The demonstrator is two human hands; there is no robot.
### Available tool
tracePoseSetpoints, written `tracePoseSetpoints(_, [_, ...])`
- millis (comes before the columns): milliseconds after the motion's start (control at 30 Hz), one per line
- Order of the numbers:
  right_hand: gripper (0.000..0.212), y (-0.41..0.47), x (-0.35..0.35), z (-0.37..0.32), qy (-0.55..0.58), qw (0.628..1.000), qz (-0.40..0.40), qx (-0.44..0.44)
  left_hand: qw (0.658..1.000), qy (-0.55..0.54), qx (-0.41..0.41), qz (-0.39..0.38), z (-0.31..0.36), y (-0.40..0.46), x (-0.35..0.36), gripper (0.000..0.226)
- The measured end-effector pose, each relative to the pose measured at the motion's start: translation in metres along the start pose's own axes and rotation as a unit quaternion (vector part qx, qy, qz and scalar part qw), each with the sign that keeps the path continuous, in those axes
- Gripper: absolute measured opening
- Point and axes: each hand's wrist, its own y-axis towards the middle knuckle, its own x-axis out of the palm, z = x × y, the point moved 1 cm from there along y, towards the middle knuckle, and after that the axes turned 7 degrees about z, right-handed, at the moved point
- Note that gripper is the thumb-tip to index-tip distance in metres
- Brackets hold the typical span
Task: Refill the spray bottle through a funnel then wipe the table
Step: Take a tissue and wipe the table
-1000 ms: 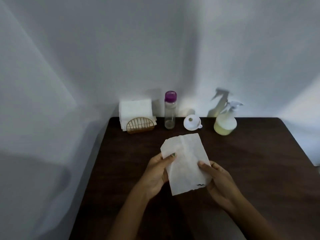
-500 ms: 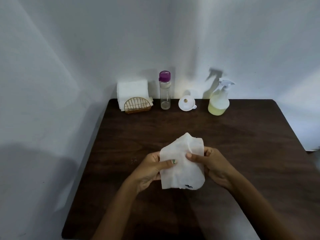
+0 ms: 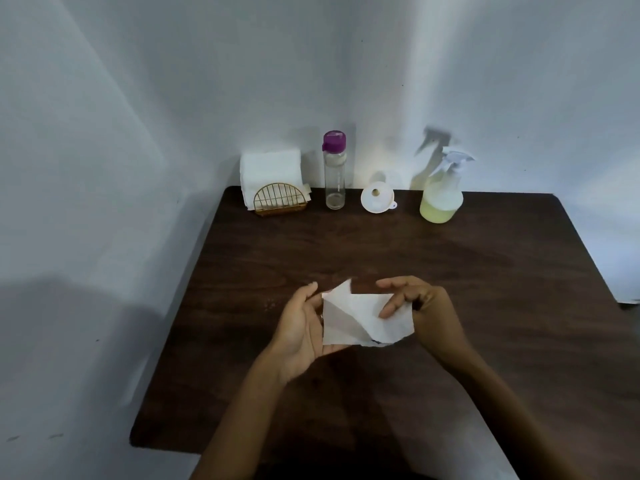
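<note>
Both hands hold a folded white napkin [image 3: 360, 320] above the middle of the dark table [image 3: 485, 306]: the left hand [image 3: 304, 327] cradles it in loosely curved fingers, the right hand [image 3: 422, 306] pinches its right edge. At the far edge stand the spray bottle [image 3: 441, 192], white funnel [image 3: 378, 201], clear bottle [image 3: 334, 171] and napkin holder [image 3: 277, 199].
</note>
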Motion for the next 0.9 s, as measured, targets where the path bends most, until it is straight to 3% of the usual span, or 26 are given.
tracePoseSetpoints(100, [0.057,-0.001,0.003,0.006,-0.034,0.999,0.018,-0.025,0.999,0.009,-0.03,-0.002,0.0,0.001,0.002,0.057])
tracePoseSetpoints(167, [0.056,-0.003,0.003,0.008,-0.05,0.998,0.02,-0.044,0.997,0.057,-0.041,0.007,0.0,-0.001,0.006,0.047])
tracePoseSetpoints(267, [0.048,-0.005,0.003,0.004,-0.046,0.997,0.005,-0.056,0.979,0.191,0.024,0.07,-0.004,0.008,0.002,0.038])
tracePoseSetpoints(367, [0.04,-0.002,-0.008,-0.008,-0.033,0.997,-0.067,-0.018,0.974,0.206,0.06,0.073,-0.003,0.006,-0.001,0.032])
tracePoseSetpoints(433, [0.04,0.003,-0.022,-0.012,-0.043,0.987,-0.154,0.007,0.972,0.207,0.086,0.066,-0.001,0.004,-0.003,0.023])
tracePoseSetpoints(500, [0.052,0.008,-0.038,-0.012,-0.059,0.976,-0.204,0.04,0.963,0.232,0.12,0.059,0.002,0.003,-0.007,0.016])
tracePoseSetpoints(667, [0.044,0.017,-0.051,-0.02,0.022,0.987,-0.137,0.085,0.935,0.317,0.16,0.009,0.011,-0.001,-0.005,0.017])
tracePoseSetpoints(800, [0.048,0.014,-0.019,-0.027,-0.006,0.958,-0.258,0.128,0.909,0.373,0.179,-0.049,0.016,-0.002,0.005,0.02])
tracePoseSetpoints(900, [0.027,0.01,0.003,-0.024,-0.019,0.945,-0.291,0.15,0.898,0.384,0.211,-0.049,0.019,-0.003,0.009,0.018])
